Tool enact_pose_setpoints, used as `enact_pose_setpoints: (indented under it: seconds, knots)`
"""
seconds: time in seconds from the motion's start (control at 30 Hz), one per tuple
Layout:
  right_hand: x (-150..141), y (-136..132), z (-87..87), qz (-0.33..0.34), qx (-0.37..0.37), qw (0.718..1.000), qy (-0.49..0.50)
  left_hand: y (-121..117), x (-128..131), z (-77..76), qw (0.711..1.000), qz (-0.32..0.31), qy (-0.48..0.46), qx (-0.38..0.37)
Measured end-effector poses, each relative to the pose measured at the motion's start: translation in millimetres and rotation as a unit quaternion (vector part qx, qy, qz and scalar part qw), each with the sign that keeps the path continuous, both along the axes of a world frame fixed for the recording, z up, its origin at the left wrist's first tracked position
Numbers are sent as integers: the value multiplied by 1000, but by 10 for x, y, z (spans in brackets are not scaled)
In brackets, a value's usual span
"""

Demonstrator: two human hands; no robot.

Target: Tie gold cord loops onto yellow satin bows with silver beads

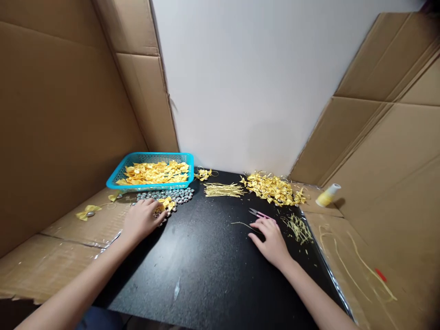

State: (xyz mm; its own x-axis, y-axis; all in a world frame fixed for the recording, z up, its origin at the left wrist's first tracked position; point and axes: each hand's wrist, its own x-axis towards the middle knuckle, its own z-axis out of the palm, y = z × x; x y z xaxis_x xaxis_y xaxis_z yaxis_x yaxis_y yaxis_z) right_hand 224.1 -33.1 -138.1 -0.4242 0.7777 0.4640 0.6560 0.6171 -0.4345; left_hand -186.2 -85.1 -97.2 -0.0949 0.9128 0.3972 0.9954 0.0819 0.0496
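Observation:
My left hand (142,220) rests on the black table (206,266) at the edge of a spread of small silver pieces (175,196), its fingers curled around a yellow ribbon bow (167,203). My right hand (271,240) lies flat on the table with fingers stretched out, fingertips touching a thin yellow strand (242,224). Pink-handled thread snips (259,214) lie just beyond that hand.
A turquoise basket (118,176) of yellow ribbon pieces stands at the back left. Cut yellow strands (223,189), a pile of finished bows (273,188), trimmings (299,228) and a yellow thread spool (328,195) lie at the back and right. Cardboard walls enclose both sides.

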Motion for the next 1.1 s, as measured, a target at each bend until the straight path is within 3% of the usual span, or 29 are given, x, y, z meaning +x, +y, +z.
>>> enact_pose_setpoints:
  seconds: [0.1, 0.23, 0.4, 0.47, 0.53, 0.6, 0.67, 0.83, 0.97, 1.1]
  knots:
    - [-285, 39, 84, 18, -52, 997, -47, -20, -14, -41, 1000, 8, -12, -17]
    - [-578, 192, 133, 29, -85, 995, -41, -9, -22, -39, 999, 14, -33, -23]
    - [-679, 246, 147, 46, -141, 989, 22, -29, -47, 63, 998, 27, -57, 20]
    - [-673, 244, 198, 58, -174, 981, 65, -43, 83, 103, 996, 3, -77, 35]
    - [-672, 257, 286, 77, -214, 967, 116, -41, 339, 125, 986, -67, -151, 37]
    - [-684, 288, 403, 101, -260, 945, 170, -4, 696, 130, 944, -156, -291, -14]
    - [-706, 326, 533, 125, -308, 916, 224, 82, 1088, 128, 849, -214, -473, -98]
    - [-730, 400, 829, 156, -381, 840, 353, 468, 1811, 174, 727, -319, -577, -193]
    - [-662, 432, 958, 150, -410, 790, 431, 673, 1953, 244, 641, -349, -640, -240]
    - [-593, 453, 944, 124, -404, 756, 500, 643, 1913, 252, 583, -336, -690, -265]
